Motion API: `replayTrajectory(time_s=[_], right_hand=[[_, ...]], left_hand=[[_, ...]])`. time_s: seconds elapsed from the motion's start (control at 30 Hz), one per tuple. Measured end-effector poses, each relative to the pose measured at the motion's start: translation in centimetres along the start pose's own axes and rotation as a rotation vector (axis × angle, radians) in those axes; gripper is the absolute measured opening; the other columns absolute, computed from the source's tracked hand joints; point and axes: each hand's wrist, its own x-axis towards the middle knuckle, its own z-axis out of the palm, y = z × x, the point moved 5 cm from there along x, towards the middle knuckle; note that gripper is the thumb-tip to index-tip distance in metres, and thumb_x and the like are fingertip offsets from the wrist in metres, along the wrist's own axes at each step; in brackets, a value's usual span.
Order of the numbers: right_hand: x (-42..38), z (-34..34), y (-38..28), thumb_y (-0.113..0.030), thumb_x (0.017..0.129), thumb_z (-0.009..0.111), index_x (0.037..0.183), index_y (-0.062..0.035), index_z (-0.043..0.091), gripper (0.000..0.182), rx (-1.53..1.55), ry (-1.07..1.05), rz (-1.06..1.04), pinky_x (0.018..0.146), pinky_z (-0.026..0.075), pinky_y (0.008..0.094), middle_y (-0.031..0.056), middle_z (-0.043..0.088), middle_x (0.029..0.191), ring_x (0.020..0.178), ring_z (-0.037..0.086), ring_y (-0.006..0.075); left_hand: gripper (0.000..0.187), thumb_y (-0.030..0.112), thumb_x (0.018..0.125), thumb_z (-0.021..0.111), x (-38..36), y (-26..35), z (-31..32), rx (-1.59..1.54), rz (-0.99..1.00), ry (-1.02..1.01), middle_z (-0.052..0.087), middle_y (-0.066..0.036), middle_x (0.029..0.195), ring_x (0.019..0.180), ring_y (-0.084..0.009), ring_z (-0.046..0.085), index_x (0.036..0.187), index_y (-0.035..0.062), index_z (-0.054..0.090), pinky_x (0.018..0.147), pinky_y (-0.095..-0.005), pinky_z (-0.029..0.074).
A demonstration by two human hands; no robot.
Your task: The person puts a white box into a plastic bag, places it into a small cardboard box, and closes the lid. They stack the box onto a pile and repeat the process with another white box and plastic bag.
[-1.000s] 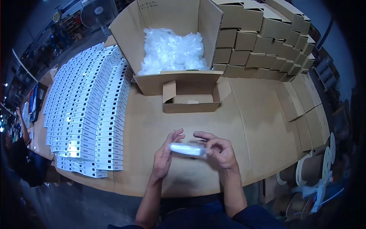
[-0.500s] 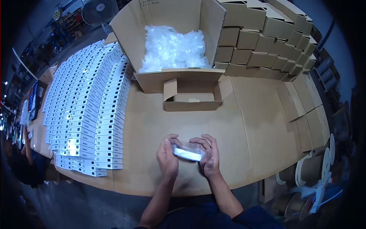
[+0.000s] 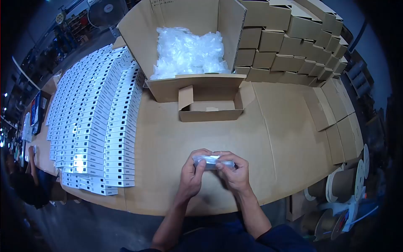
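Observation:
My left hand (image 3: 192, 174) and my right hand (image 3: 235, 172) meet over the near middle of the cardboard-covered table (image 3: 277, 138). Together they pinch a small white item in a clear plastic bag (image 3: 211, 161), held flat between the fingertips just above the table. Straight ahead lies a small open brown carton (image 3: 210, 110). Behind it stands a large open box (image 3: 184, 50) filled with clear plastic bags (image 3: 187, 52).
Long rows of small white boxes (image 3: 96, 122) cover the table's left side. Stacks of folded brown cartons (image 3: 289, 42) line the back right and right edge. Tape rolls (image 3: 344, 185) hang off the right. Another person (image 3: 25, 185) is at the far left.
My hands have turned the bagged item and drawn closer together, shifting slightly right and up. The fingers now pinch it from both ends.

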Motion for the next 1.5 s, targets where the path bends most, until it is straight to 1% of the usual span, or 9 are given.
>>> replayTrajectory(time_s=[0.27,0.43,0.57,0.6,0.7,0.93,1.2,1.3,1.5], right_hand=[[0.1,1.3,-0.9,-0.009,0.103,0.065,0.114,0.0053,0.072,0.019,0.064,0.235,0.116,0.104,0.05,0.0342,0.0224,0.068,0.13,0.117,0.066,0.0228],[0.2,1.0,-3.2,-0.008,0.097,0.069,0.119,-0.0012,0.075,0.024,-0.145,0.045,-0.289,0.108,0.048,0.0393,0.0251,0.052,0.151,0.132,0.058,0.0313],[0.0,1.0,-2.9,0.0,0.084,0.077,0.116,-0.0068,0.079,0.033,-0.45,-0.185,-0.119,0.099,0.052,0.0365,0.0197,0.068,0.133,0.112,0.068,0.0275],[0.1,0.7,-2.7,0.002,0.079,0.08,0.115,-0.0076,0.079,0.037,-0.55,-0.157,-0.132,0.089,0.054,0.0336,0.0157,0.076,0.114,0.094,0.07,0.0244],[0.7,0.5,-3.3,0.001,0.077,0.081,0.114,-0.0073,0.08,0.037,-0.585,-0.123,-0.124,0.084,0.053,0.034,0.013,0.078,0.103,0.082,0.067,0.0235],[0.8,-0.1,-3.5,-0.005,0.081,0.082,0.114,-0.0042,0.077,0.034,-0.498,-0.124,0.001,0.099,0.052,0.0398,0.0157,0.076,0.115,0.108,0.071,0.0294],[1.0,-0.6,-3.7,-0.004,0.078,0.082,0.118,-0.0072,0.077,0.04,-0.494,-0.192,-0.021,0.117,0.04,0.0478,0.0161,0.065,0.138,0.141,0.049,0.0358],[1.6,0.1,-5.4,-0.004,0.079,0.081,0.123,-0.0075,0.074,0.045,-0.777,-0.194,-0.173,0.118,0.039,0.0476,0.0135,0.067,0.136,0.138,0.051,0.0368],[2.4,1.6,-7.6,-0.01,0.081,0.079,0.103,-0.0102,0.071,0.023,-1.152,-0.378,-0.438,0.086,0.053,0.0414,0.0069,0.069,0.1,0.099,0.064,0.0275]], left_hand=[[0.03,0.021,0.113,0.043,-0.3,-2.4,-0.5,-0.231,-0.188,0.29,0.068,-0.012,0.106,0.098,-0.0181,0.07,0.113,-0.0027,0.062,0.089,-0.0344,0.062],[0.032,0.025,0.113,0.047,0.1,-1.5,-0.7,-0.254,-0.2,0.394,0.069,-0.01,0.103,0.094,-0.0169,0.07,0.108,-0.002,0.064,0.085,-0.0341,0.062],[0.034,0.026,0.113,0.046,0.2,-1.5,-0.7,-0.229,-0.179,0.38,0.069,-0.01,0.1,0.092,-0.0168,0.07,0.106,-0.002,0.064,0.085,-0.0345,0.062],[0.033,0.026,0.113,0.046,0.1,-1.7,-0.7,-0.267,-0.189,0.377,0.069,-0.01,0.102,0.093,-0.0171,0.07,0.109,-0.0016,0.063,0.085,-0.0347,0.061],[0.03,0.025,0.113,0.044,-0.3,-2.6,-1.0,-0.343,-0.218,0.375,0.068,-0.013,0.107,0.096,-0.0197,0.07,0.119,-0.0002,0.059,0.086,-0.0365,0.062],[0.035,0.018,0.111,0.046,-0.2,0.9,-0.6,-0.219,-0.185,0.209,0.065,-0.017,0.118,0.108,-0.0232,0.069,0.141,-0.0007,0.048,0.092,-0.039,0.061],[0.026,-0.003,0.098,0.066,-0.6,1.5,-1.6,0.145,-0.127,-0.151,0.063,-0.014,0.124,0.114,-0.0192,0.065,0.123,-0.0072,0.063,0.099,-0.0311,0.052],[0.025,-0.003,0.096,0.067,-0.3,0.9,-2.2,0.208,-0.111,-0.081,0.059,-0.015,0.132,0.117,-0.0192,0.063,0.121,-0.0063,0.064,0.098,-0.0312,0.051],[0.028,0.0,0.092,0.073,1.4,3.0,-2.6,0.386,-0.019,-0.186,0.051,-0.018,0.145,0.128,-0.0248,0.057,0.119,-0.002,0.067,0.096,-0.0312,0.053]])
